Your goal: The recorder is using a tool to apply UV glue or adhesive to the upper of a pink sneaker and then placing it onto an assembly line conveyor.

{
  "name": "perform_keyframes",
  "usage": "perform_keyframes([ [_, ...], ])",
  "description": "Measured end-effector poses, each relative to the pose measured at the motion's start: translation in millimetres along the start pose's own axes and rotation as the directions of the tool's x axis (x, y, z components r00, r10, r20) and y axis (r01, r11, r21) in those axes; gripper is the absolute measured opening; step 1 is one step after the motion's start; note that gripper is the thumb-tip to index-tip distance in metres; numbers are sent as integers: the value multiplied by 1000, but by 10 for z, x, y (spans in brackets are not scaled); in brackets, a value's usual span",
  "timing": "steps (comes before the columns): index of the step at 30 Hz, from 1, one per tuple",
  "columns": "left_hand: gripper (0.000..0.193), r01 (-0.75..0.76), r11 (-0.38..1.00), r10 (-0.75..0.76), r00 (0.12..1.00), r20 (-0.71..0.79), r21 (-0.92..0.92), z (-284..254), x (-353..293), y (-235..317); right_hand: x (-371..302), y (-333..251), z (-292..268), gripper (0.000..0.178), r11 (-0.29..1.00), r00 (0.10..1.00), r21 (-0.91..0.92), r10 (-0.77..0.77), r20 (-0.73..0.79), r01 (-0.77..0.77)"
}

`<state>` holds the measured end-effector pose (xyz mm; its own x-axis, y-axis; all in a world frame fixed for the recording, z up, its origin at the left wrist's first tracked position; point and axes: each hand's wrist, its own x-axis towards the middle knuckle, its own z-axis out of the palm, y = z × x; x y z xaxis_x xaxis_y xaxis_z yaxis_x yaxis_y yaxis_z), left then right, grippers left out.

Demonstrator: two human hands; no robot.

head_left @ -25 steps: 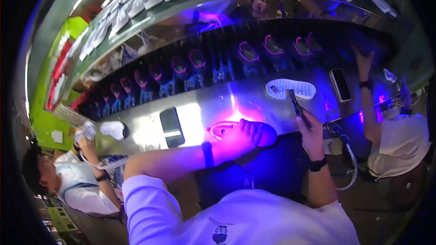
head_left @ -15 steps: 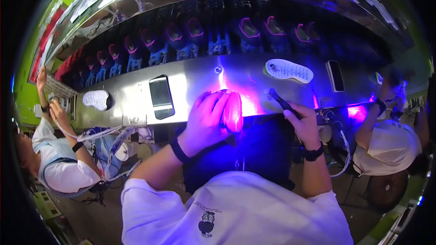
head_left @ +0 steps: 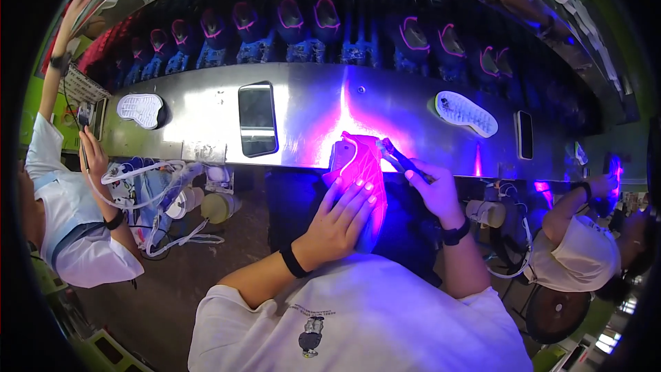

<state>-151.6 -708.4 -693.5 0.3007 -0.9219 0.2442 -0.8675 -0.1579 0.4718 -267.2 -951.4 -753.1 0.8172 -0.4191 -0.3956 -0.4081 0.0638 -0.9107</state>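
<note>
A shoe (head_left: 363,165), lit pink by strong violet light, lies at the bench's front edge against my body. My left hand (head_left: 341,220) holds it, fingers laid over its side and the thumb hidden. From the right, my right hand (head_left: 437,193) grips a dark-handled brush (head_left: 401,160). The brush's tip is at the far right edge of the shoe; glare hides whether it touches. Beyond my right hand a white shoe sole (head_left: 467,114) rests on the metal bench (head_left: 303,96).
A phone (head_left: 257,120) lies left of the shoe, a second phone (head_left: 525,135) at the right. Another white sole (head_left: 140,110) sits far left. Behind the bench runs a rack of shoes (head_left: 290,19) on blue supports. Co-workers sit at left (head_left: 89,207) and right (head_left: 585,234).
The shoe has been turned and drawn toward my body, and my left hand has shifted nearer me along it. My right hand has brought the brush left to the shoe. The view has shifted too.
</note>
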Motion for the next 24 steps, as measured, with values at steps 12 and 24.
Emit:
perform_keyframes([
  [12,47,-92,995,88,991,102,37,-114,144,-32,-407,172,-116,32,997,997,50,-66,51,64],
  [24,67,-21,999,14,981,192,36,-92,488,235,-966,30,-377,37,977,989,196,56,139,-83],
])
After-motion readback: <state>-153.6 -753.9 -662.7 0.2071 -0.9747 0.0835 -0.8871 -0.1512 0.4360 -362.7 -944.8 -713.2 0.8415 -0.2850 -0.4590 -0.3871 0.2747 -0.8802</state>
